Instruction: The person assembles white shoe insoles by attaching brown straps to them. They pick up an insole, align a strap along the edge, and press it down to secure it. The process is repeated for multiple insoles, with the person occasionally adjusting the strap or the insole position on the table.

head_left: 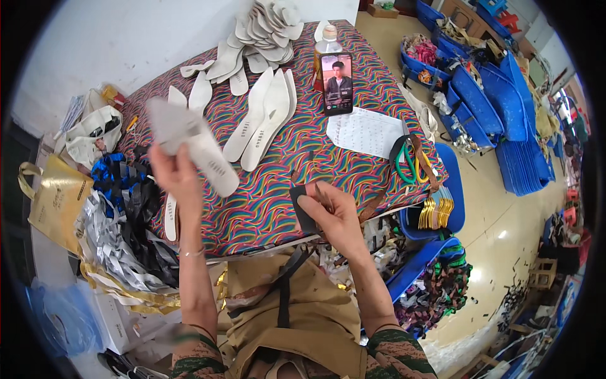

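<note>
My left hand (173, 174) is closed on a white insole (214, 165) with dark print on its heel, held up over the table's left side. The upper end of that insole is blurred. My right hand (338, 215), near the table's front edge, pinches a flat black strip (304, 210) between thumb and fingers. Something thin and brown shows among its fingers; its kind I cannot make out. Between the hands and farther back lie white insoles (251, 120) side by side. Another insole (170, 218) rests near my left wrist, partly hidden.
A heap of insoles (262, 38) stands at the back. A phone (338, 85) leans on a bottle (329, 44), beside a paper sheet (366, 132) and green-and-yellow-handled scissors (413, 165). Silver and black strips (120, 234) hang left; blue bins (492, 95) stand right.
</note>
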Demonstrator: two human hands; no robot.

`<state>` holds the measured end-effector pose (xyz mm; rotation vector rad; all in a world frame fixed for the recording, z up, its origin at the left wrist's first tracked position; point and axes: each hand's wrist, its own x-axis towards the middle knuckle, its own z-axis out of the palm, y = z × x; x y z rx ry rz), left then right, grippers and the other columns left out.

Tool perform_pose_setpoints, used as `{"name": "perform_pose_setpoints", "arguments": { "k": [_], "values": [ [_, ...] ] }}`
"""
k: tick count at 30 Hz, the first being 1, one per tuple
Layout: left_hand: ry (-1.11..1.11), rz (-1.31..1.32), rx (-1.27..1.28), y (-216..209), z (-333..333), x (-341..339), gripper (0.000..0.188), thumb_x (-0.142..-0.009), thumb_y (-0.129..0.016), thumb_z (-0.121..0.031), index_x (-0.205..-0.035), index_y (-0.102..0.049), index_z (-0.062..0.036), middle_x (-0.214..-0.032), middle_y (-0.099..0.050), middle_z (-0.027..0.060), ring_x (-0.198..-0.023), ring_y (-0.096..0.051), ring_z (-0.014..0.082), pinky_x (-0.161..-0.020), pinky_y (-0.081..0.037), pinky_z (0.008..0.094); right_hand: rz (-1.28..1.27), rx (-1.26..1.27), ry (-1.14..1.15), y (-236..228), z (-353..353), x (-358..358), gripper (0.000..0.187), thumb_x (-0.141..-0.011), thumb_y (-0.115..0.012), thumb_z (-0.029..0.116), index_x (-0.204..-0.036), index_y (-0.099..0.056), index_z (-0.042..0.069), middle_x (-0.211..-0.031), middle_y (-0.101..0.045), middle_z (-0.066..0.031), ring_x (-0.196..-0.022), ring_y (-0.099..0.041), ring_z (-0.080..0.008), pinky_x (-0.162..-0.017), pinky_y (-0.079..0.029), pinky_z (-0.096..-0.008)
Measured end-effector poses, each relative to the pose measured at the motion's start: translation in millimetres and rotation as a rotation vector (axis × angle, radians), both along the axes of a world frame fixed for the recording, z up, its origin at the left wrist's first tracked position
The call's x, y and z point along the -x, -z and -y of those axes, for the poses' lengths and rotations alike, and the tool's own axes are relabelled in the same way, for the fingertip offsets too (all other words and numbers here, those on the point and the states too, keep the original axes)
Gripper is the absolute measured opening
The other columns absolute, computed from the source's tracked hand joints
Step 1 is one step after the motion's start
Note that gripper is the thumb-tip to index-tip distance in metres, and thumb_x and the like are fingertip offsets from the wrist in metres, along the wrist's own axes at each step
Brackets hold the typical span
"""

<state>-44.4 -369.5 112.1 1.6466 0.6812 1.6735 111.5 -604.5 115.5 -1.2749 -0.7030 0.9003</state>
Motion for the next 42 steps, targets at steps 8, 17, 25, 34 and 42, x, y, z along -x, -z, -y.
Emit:
{"name": "perform_pose_setpoints", "arguments": {
  "k": [8, 17, 25, 34, 42],
  "values": [
    [0.880, 0.439, 1.268, 4.9, 84.7, 29.3, 0.043, -0.090, -0.064, -0.021, -0.128, -0.050, -0.0042, -0.096, -0.060, 0.0103, -0.074, -0.058, 0.0161, -0.062, -0.050, 0.0259, 0.021, -0.081, 0.241, -14.3, 30.2, 7.6, 0.012, -0.092, -0.061, 0.002, -0.101, -0.063, -0.004, -0.079, -0.066, -0.0016, -0.069, -0.056, -0.0027, -0.060, -0.043, -0.0191],
    [1.499, 0.603, 1.308, 46.2, 133.9, 16.2, 0.055, -0.085, -0.071, -0.023, -0.131, -0.047, -0.0038, -0.077, -0.047, 0.0058, -0.059, -0.047, 0.0163, -0.048, -0.039, 0.0265, 0.287, -0.057, 0.074, -16.0, 17.8, 38.7, 0.016, -0.085, -0.065, -0.002, -0.101, -0.067, -0.003, -0.085, -0.064, -0.0061, -0.072, -0.055, -0.0088, -0.063, -0.043, -0.0221],
    [0.805, 0.344, 1.272, 8.0, 150.8, 42.6, 0.020, -0.085, -0.068, -0.006, -0.104, -0.065, -0.0010, -0.090, -0.071, 0.0099, -0.076, -0.070, 0.0172, -0.070, -0.059, 0.0319, 0.338, -0.130, 0.097, -9.5, 18.4, 49.8, 0.019, -0.083, -0.064, -0.006, -0.101, -0.067, -0.004, -0.093, -0.063, -0.0074, -0.077, -0.055, -0.0096, -0.064, -0.042, -0.0220],
    [0.612, 0.010, 1.081, -13.3, 160.6, 43.3, 0.019, -0.084, -0.073, -0.010, -0.100, -0.071, -0.0009, -0.087, -0.071, 0.0067, -0.071, -0.067, 0.0105, -0.061, -0.052, 0.0238, 0.375, -0.158, 0.104, -2.4, 14.2, 56.0, 0.014, -0.083, -0.066, -0.007, -0.096, -0.068, -0.004, -0.090, -0.061, -0.0036, -0.067, -0.049, -0.0041, -0.056, -0.037, -0.0188],
    [0.600, -0.040, 1.098, -18.6, 158.1, 36.0, 0.017, -0.084, -0.073, -0.010, -0.099, -0.070, -0.0012, -0.085, -0.071, 0.0060, -0.071, -0.066, 0.0105, -0.062, -0.052, 0.0244, 0.102, -0.195, -0.009, 0.9, 16.0, 47.1, 0.009, -0.083, -0.066, -0.005, -0.091, -0.070, -0.004, -0.082, -0.062, -0.0013, -0.061, -0.049, -0.0037, -0.054, -0.037, -0.0187]
  ]
}}
